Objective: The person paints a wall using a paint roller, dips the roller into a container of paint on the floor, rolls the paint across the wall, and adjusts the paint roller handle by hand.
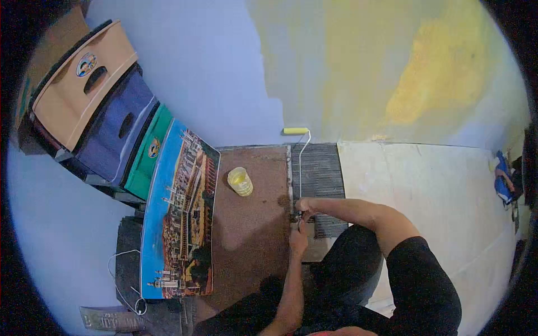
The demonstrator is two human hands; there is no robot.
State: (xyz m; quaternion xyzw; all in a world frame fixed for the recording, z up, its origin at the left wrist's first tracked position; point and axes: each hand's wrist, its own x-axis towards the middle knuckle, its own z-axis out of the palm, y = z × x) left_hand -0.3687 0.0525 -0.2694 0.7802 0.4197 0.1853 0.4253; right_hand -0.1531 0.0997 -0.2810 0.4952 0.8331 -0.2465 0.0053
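A paint roller (296, 131) with a yellow sleeve is near the foot of the wall, its wire frame running down to my two hands. My right hand (305, 205) is closed round the roller near the lower end of the wire. Just below it, my left hand (299, 239) is closed at the lower part of the handle. Both hands are close together above the dark ribbed mat. To their left, a small tub (240, 181) with yellow paint stands on the brown floor covering.
The wall (330, 67) has yellow paint patches over pale blue. At the left are stacked plastic drawers (115, 126) and a city picture panel (182, 218). A pale sheet (426, 185) covers the floor at the right. Blue cloth (504, 179) lies at the far right.
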